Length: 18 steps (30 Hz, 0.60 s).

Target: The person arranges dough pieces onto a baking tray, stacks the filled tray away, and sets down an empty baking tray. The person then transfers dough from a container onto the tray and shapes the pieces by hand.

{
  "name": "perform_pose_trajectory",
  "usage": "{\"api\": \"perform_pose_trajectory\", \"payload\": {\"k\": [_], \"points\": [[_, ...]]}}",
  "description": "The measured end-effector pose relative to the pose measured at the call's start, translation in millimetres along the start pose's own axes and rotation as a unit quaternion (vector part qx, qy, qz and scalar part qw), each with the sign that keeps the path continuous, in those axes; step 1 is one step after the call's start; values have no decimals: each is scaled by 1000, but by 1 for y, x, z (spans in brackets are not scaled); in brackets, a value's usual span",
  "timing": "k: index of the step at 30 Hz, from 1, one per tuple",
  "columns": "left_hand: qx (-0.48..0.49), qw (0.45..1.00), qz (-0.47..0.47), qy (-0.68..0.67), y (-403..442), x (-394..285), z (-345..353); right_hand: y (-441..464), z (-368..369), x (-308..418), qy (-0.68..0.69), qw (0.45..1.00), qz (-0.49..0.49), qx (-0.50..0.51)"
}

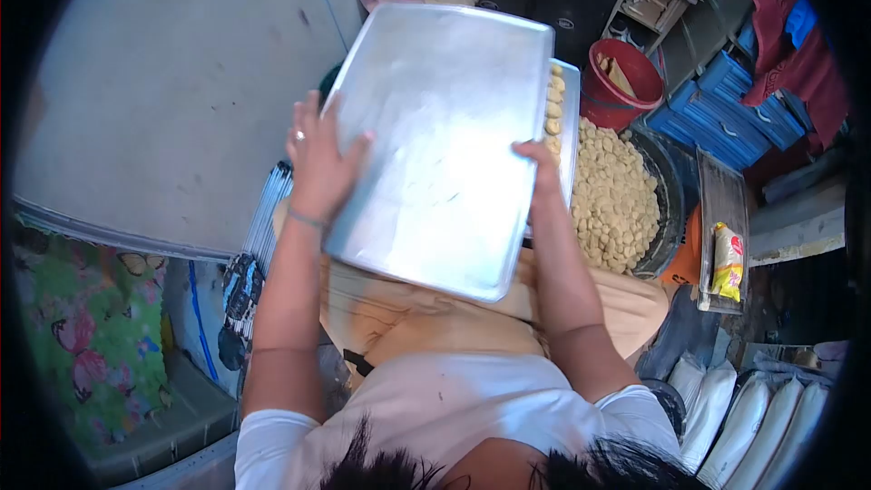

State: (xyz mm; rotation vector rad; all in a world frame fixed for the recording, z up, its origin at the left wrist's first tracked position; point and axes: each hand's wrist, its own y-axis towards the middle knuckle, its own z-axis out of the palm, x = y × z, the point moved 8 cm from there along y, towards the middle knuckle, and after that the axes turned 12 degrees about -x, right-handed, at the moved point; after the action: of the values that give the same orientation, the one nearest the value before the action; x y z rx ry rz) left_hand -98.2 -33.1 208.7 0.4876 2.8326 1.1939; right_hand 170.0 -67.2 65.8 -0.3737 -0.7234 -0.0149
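A bare silver metal tray [445, 136] is tilted in front of me above my lap. My right hand [543, 172] grips its right edge, with the thumb on the top face and the other fingers hidden underneath. At the opposite edge is my left hand [322, 159], its fingers spread and slightly blurred, the thumb lying over the tray's surface. Partly hidden behind the held tray is a second tray [570, 127], which carries a row of small round dough pieces [552, 113].
To the right, a large dark basin [671, 191] holds a heap of dough pieces [617, 195]. Behind it stands a red bucket [621, 82]. A yellow and white packet [728, 261] lies on a dark tray [708, 172]. White filled bags [748, 417] stand at lower right.
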Motion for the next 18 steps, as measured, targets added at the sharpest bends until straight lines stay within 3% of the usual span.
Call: {"api": "perform_pose_trajectory", "payload": {"k": [1,2,5,7,8,9,11,12,13,14,18], "points": [[86,970,-128,-190,2,22,35,-10,1,29,35,999,-1,-29],[165,881,-249,-368,-4,31,77,12,-27,46,11,1000,-19,-13],[253,759,-264,-538,-21,-9,149,50,-84,101,-66,992,-99,-44],[192,733,-283,-588,-20,-30,163,83,-132,135,-168,962,-189,-100],[132,760,-248,-586,-22,-33,184,94,-152,141,-217,940,-231,-127],[173,813,-245,-499,-25,-40,183,94,-165,138,-273,918,-241,-157],[145,859,-153,-466,-50,-52,214,88,-184,125,-388,861,-257,-206],[156,873,-170,-430,-71,-53,232,92,-197,106,-440,807,-332,-213],[167,885,-185,-393,-89,-54,241,85,-198,87,-451,793,-325,-247],[204,851,-224,-428,-89,-55,229,77,-200,68,-461,780,-317,-280],[195,808,-252,-496,-98,-54,229,78,-188,65,-404,857,-219,-233]]}}
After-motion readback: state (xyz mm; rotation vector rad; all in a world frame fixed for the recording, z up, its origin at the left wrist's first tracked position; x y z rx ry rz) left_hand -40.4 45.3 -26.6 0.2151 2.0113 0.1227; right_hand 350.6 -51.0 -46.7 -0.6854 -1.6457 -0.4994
